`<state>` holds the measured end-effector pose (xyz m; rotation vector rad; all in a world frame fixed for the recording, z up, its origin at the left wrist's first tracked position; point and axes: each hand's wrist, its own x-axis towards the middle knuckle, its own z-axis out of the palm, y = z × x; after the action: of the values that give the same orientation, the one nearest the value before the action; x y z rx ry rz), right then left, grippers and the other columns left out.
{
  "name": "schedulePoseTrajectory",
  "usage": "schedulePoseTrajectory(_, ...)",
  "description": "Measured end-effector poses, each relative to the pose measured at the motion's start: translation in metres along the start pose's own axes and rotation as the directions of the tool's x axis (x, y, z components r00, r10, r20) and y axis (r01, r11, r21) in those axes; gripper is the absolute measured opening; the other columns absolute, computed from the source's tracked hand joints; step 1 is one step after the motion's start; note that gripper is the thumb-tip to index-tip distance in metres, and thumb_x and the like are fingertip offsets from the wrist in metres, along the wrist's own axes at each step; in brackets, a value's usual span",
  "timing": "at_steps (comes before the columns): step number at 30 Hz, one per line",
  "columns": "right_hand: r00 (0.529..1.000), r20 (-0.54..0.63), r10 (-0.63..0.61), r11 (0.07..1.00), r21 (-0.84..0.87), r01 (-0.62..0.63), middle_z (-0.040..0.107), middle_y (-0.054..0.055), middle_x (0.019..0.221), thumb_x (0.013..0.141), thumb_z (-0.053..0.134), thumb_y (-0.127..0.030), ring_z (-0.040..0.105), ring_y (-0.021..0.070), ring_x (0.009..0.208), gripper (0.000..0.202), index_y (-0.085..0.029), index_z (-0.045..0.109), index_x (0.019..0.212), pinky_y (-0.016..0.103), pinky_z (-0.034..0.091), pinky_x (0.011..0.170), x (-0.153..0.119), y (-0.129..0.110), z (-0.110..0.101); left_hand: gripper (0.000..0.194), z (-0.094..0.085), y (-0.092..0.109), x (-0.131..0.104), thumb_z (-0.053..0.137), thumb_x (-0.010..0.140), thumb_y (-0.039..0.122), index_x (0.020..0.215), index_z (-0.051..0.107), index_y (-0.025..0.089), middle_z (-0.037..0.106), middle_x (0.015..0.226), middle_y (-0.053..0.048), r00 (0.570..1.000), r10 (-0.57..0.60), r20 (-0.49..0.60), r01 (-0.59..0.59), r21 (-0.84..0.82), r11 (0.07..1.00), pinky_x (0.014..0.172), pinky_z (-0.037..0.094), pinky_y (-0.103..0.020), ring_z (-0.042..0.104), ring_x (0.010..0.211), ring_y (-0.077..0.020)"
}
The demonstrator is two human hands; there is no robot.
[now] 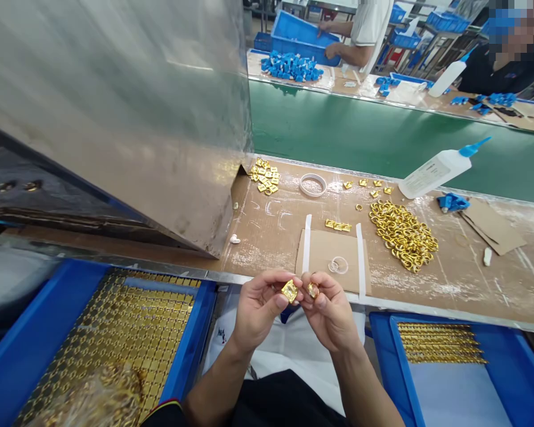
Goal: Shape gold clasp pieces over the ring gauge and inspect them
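Observation:
My left hand (262,305) pinches a square gold piece (289,290) between thumb and fingers. Close beside it, my right hand (331,311) grips a small round gold piece (312,290). Both hands are held near each other at the front edge of the workbench, just below a cardboard pad (318,246) with white tape strips. A clear ring (339,265) lies on that pad, and a short row of gold pieces (337,225) sits at its upper edge. To the right is a pile of gold rings (403,236).
A metal housing (160,118) rises at the left. Blue trays of gold pieces (184,356) (382,356) flank my lap. A glue bottle (434,173) and white roll (312,185) stand behind. Beyond the green belt (329,121), a person (360,47) handles a blue bin.

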<state>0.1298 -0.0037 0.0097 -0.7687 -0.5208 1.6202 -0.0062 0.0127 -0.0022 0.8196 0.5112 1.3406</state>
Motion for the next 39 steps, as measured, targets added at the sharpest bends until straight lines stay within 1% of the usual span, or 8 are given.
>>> schedulePoseTrajectory(5, 0.976, 0.047, -0.211, 0.946, -0.241, 0.216, 0.069, 0.001, 0.078, 0.076, 0.090, -0.029, 0.067, 0.0143, 0.069, 0.014, -0.029, 0.081, 0.087, 0.027, 0.059, 0.067, -0.003, -0.003, -0.002, 0.021, 0.001, -0.004, 0.000, 0.081, 0.085, 0.031, 0.104, 0.079, 0.024, 0.078, 0.094, -0.004, 1.000, 0.002, 0.026, -0.001, -0.056, 0.998, 0.069, 0.059, -0.019, 0.072, 0.076, -0.0116)
schedulePoseTrajectory(10, 0.950, 0.012, -0.311, 0.861, -0.419, 0.287, 0.072, 0.001, 0.077, 0.079, 0.086, -0.029, 0.066, 0.0149, 0.061, 0.011, -0.028, 0.080, 0.089, 0.030, 0.059, 0.063, -0.005, -0.002, -0.004, 0.023, -0.001, -0.010, -0.001, 0.082, 0.084, 0.036, 0.103, 0.078, 0.024, 0.079, 0.092, -0.003, 0.999, -0.034, -0.011, 0.034, -0.069, 0.997, 0.069, 0.060, -0.022, 0.072, 0.072, -0.0120)
schedulePoseTrajectory(14, 0.890, 0.026, -0.455, 0.691, -0.619, 0.372, 0.068, 0.002, 0.071, 0.087, 0.078, -0.033, 0.064, 0.0169, 0.061, 0.009, -0.025, 0.077, 0.083, 0.027, 0.052, 0.054, -0.003, -0.001, -0.003, 0.032, -0.002, -0.015, -0.001, 0.086, 0.078, 0.043, 0.097, 0.077, 0.019, 0.079, 0.088, -0.007, 0.995, -0.064, -0.078, 0.063, -0.012, 0.998, 0.066, 0.061, -0.026, 0.073, 0.071, -0.0161)
schedulePoseTrajectory(17, 0.809, 0.118, -0.576, 0.523, -0.707, 0.476, 0.065, 0.003, 0.073, 0.091, 0.073, -0.032, 0.062, 0.0175, 0.067, 0.013, -0.025, 0.076, 0.081, 0.028, 0.051, 0.057, 0.000, -0.004, -0.003, 0.030, -0.001, -0.017, 0.001, 0.085, 0.078, 0.041, 0.098, 0.078, 0.020, 0.079, 0.088, -0.006, 0.997, -0.030, -0.069, 0.030, -0.011, 1.000, 0.066, 0.062, -0.025, 0.073, 0.070, -0.0153)
schedulePoseTrajectory(19, 0.777, 0.156, -0.610, 0.449, -0.740, 0.501, 0.066, 0.003, 0.078, 0.093, 0.071, -0.027, 0.063, 0.0184, 0.073, 0.010, -0.025, 0.075, 0.084, 0.029, 0.053, 0.062, 0.001, -0.007, -0.002, 0.027, -0.001, -0.018, 0.001, 0.085, 0.079, 0.038, 0.099, 0.079, 0.021, 0.079, 0.088, -0.006, 0.998, 0.002, -0.067, -0.002, 0.000, 1.000, 0.068, 0.062, -0.025, 0.074, 0.072, -0.0153)
schedulePoseTrajectory(27, 0.814, 0.270, -0.514, 0.272, -0.849, 0.453, 0.073, 0.004, 0.087, 0.093, 0.065, -0.012, 0.070, 0.0172, 0.073, 0.023, -0.028, 0.077, 0.105, 0.027, 0.058, 0.063, -0.012, -0.025, 0.014, 0.027, -0.002, -0.020, 0.001, 0.086, 0.077, 0.036, 0.097, 0.080, 0.020, 0.080, 0.089, -0.008, 0.989, 0.045, -0.139, -0.031, 0.100, 0.994, 0.068, 0.063, -0.024, 0.076, 0.080, -0.0181)
schedulePoseTrajectory(34, 0.853, 0.232, -0.467, 0.309, -0.861, 0.404, 0.077, 0.005, 0.087, 0.092, 0.069, -0.016, 0.074, 0.0189, 0.076, 0.010, -0.024, 0.075, 0.095, 0.028, 0.062, 0.065, -0.012, -0.025, 0.014, 0.025, 0.000, -0.019, 0.000, 0.086, 0.077, 0.036, 0.096, 0.081, 0.020, 0.078, 0.089, -0.008, 0.987, 0.087, -0.133, -0.065, 0.161, 0.985, 0.069, 0.062, -0.025, 0.074, 0.080, -0.0179)
schedulePoseTrajectory(39, 0.856, 0.242, -0.458, 0.293, -0.867, 0.402, 0.077, 0.005, 0.086, 0.092, 0.069, -0.017, 0.074, 0.0190, 0.076, 0.009, -0.024, 0.075, 0.092, 0.027, 0.061, 0.063, -0.012, -0.024, 0.014, 0.028, -0.002, -0.019, 0.000, 0.085, 0.078, 0.041, 0.095, 0.080, 0.019, 0.075, 0.089, -0.008, 0.991, 0.073, -0.113, -0.046, 0.227, 0.973, 0.070, 0.060, -0.025, 0.072, 0.080, -0.0178)
